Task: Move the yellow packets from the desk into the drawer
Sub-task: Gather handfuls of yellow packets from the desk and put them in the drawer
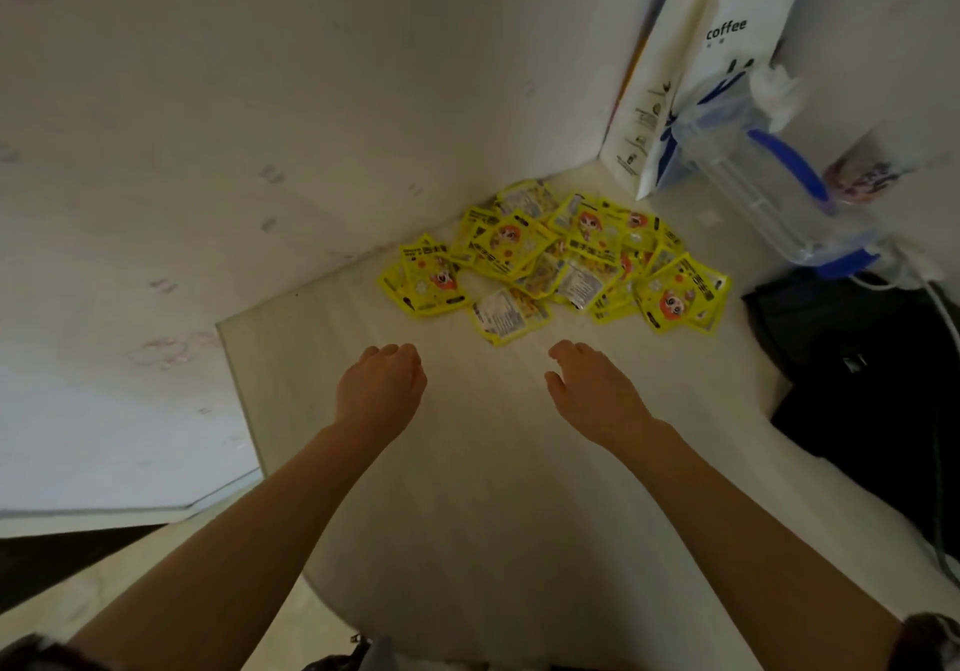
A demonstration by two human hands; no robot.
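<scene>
Yellow packets (pixel 558 257) lie heaped at the back of the desk (pixel 467 462), near the wall. I see my left hand (pixel 382 384) and right hand (pixel 592 389) above bare desk just short of the heap, fingers loosely curled, holding nothing. White paper bags (pixel 691 72) stand to the right.

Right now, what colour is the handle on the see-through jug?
Blue: the jug's handle shows best in the head view.
</scene>
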